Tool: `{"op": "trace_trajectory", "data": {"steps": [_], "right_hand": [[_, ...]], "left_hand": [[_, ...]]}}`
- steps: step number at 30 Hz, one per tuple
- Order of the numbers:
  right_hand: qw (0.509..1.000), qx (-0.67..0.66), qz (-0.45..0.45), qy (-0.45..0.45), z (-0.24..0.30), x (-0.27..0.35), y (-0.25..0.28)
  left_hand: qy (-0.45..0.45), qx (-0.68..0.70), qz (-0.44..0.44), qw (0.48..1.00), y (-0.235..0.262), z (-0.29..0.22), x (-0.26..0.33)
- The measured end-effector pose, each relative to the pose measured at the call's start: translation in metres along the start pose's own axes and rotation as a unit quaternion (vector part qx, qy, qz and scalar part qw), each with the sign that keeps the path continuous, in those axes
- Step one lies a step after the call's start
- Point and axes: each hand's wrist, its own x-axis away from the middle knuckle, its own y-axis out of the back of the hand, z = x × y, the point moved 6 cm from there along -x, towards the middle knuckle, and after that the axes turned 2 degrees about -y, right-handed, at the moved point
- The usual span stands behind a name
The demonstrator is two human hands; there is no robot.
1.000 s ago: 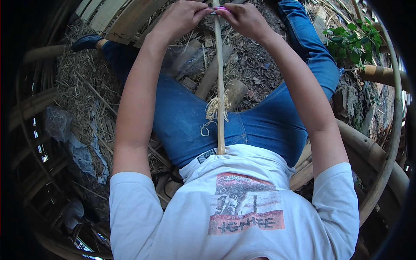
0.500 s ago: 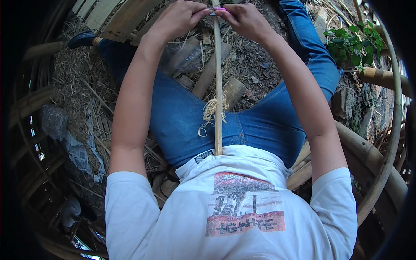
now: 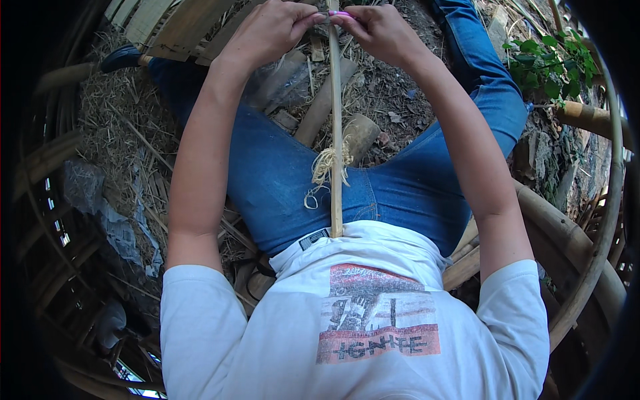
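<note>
A long, pale wooden strip (image 3: 336, 127) runs from my waist away between my legs, its near end resting against my belt line. At its far part, a small knife with a pink handle (image 3: 341, 13) lies across the strip. My right hand (image 3: 383, 35) is closed around that handle. My left hand (image 3: 270, 33) pinches the other end of the knife between thumb and fingers, just left of the strip. Part of the blade shows between the hands; the rest is hidden by my fingers. Thin curled shavings (image 3: 325, 170) hang by the strip over my lap.
Bamboo pieces (image 3: 362, 139) and dry straw (image 3: 127, 133) litter the ground between and beside my legs. Boards (image 3: 180, 33) lie at the far left. A leafy plant (image 3: 550, 63) and a bent pole (image 3: 610, 167) stand at the right. Crumpled plastic (image 3: 120, 230) lies left.
Both hands keep their hold on the knife and stay at nearly the same place on the strip. The bright glint on the blade has dimmed. My right knee sits slightly farther right in view.
</note>
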Motion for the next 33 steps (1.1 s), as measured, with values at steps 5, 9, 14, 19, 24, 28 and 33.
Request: {"op": "trace_trajectory", "data": {"steps": [5,9,14,19,24,28,33], "right_hand": [[1.000,0.016,0.008,0.012,-0.005,0.011,-0.015],[0.999,0.010,0.027,-0.014,-0.003,0.030,-0.023],[0.998,-0.021,0.039,-0.038,0.010,0.051,-0.026],[0.992,-0.043,0.093,-0.073,0.032,0.089,-0.038],[0.985,-0.083,0.122,-0.086,0.054,0.133,-0.048],[0.986,-0.071,0.128,-0.078,0.064,0.138,-0.045],[0.988,-0.103,0.096,-0.061,0.060,0.130,-0.040]], "left_hand": [[-0.002,-0.008,0.028,1.000,-0.019,0.023,0.012],[-0.044,0.003,0.002,0.999,-0.023,0.008,0.030],[0.004,0.030,0.060,0.998,-0.028,-0.002,0.049],[-0.020,0.053,0.061,0.997,-0.036,-0.025,0.088],[-0.011,0.101,0.085,0.991,-0.043,-0.054,0.129],[0.012,0.091,0.093,0.992,-0.043,-0.059,0.138],[0.043,0.031,0.115,0.992,-0.028,-0.071,0.119]]}}
